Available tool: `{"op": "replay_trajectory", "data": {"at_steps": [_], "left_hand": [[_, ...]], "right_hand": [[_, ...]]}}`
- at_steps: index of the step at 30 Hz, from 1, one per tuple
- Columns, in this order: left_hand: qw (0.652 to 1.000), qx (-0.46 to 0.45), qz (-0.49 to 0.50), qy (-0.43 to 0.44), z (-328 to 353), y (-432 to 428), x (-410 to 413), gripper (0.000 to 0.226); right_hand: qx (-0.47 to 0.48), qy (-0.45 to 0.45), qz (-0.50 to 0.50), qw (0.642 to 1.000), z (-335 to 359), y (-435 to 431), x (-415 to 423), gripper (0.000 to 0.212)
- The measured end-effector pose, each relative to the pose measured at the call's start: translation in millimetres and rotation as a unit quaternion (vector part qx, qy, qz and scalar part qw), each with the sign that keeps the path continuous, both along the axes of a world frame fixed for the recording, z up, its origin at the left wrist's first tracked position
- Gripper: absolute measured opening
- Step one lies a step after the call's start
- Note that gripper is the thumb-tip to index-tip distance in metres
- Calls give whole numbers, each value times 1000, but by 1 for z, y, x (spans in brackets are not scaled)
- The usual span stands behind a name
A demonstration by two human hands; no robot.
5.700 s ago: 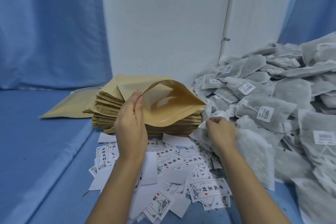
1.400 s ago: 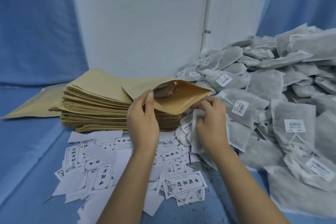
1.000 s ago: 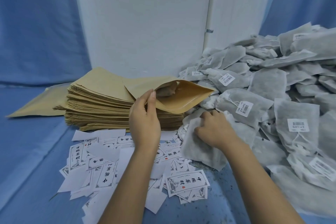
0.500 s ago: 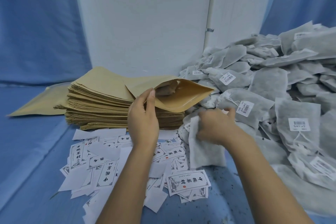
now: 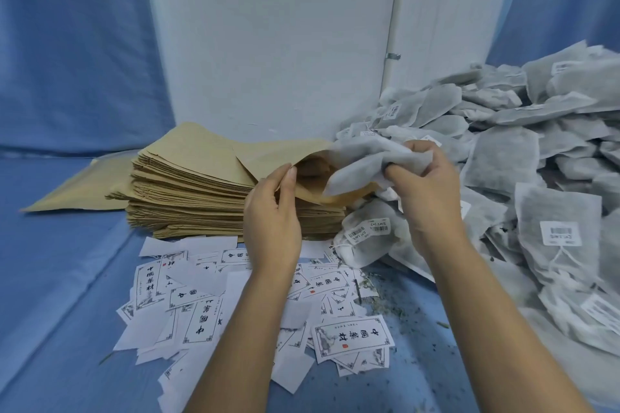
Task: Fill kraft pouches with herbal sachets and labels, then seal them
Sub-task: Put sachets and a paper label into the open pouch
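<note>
left hand (image 5: 271, 221) — grip pinching the open kraft pouch (image 5: 275, 155) mouth, upon the pouch stack (image 5: 188, 191) | right hand (image 5: 426, 191) — grip grasping a crumpled herbal sachet (image 5: 365, 159) at this mouth

- A small hand-packing station, makeshift rather than industrial: everything lies loose on one bench (image 5: 60, 295) draped in blue cloth.
- Stock is kept in bulk: a tall stack of flat kraft pouches (image 5: 188, 198), and just beside it a large heap of grey sachets (image 5: 503, 157), many with barcode tags (image 5: 559, 233).
- Printed paper labels (image 5: 352, 339) are scattered across the front of the bench, with dry herb crumbs (image 5: 385, 307) among them.
- Behind stand plain white panels (image 5: 268, 43) and blue curtains (image 5: 67, 43); no machines are in view.
</note>
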State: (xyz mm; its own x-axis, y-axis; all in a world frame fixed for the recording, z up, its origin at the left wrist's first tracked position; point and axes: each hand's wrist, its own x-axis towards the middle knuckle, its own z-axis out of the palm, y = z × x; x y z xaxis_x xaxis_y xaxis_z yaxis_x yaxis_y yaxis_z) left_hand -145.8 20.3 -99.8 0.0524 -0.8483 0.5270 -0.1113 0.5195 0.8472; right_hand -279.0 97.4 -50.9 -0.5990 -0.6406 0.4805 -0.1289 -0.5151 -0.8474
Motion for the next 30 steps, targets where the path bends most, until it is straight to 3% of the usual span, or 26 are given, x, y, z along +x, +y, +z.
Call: {"op": "replay_trajectory", "data": {"at_steps": [3, 5, 7, 9, 13, 20, 23, 25, 28, 30], "left_hand": [[1000, 3, -2, 6, 2, 1, -1, 36], [1000, 1, 0, 7, 3, 2, -2, 37], [1000, -2, 4, 8, 4, 3, -3, 37], [1000, -8, 6, 7, 3, 3, -4, 37], [1000, -27, 9, -11, 4, 3, -3, 39], [999, -32, 14, -16, 2, 3, -4, 38], [999, -30, 13, -5, 4, 3, -5, 36], [1000, -24, 13, 11, 4, 2, -5, 35], [1000, -10, 5, 28, 4, 1, -3, 35], [1000, -12, 6, 26, 3, 2, -1, 33]], "right_hand": [[12, 162, -142, 977, -16, -3, -1, 34], [26, 338, -236, 911, -27, -7, -1, 38], [27, 448, -299, 842, -33, -12, 4, 38], [46, 455, -341, 821, -31, -15, 11, 37], [150, 422, -328, 832, -25, -22, 17, 32], [256, 465, -366, 764, -12, -35, 20, 26], [266, 510, -332, 747, -11, -38, 23, 25], [239, 545, -268, 758, -17, -39, 30, 26], [219, 512, -196, 807, -14, -41, 30, 29], [242, 535, -179, 789, -9, -49, 23, 26]]}}
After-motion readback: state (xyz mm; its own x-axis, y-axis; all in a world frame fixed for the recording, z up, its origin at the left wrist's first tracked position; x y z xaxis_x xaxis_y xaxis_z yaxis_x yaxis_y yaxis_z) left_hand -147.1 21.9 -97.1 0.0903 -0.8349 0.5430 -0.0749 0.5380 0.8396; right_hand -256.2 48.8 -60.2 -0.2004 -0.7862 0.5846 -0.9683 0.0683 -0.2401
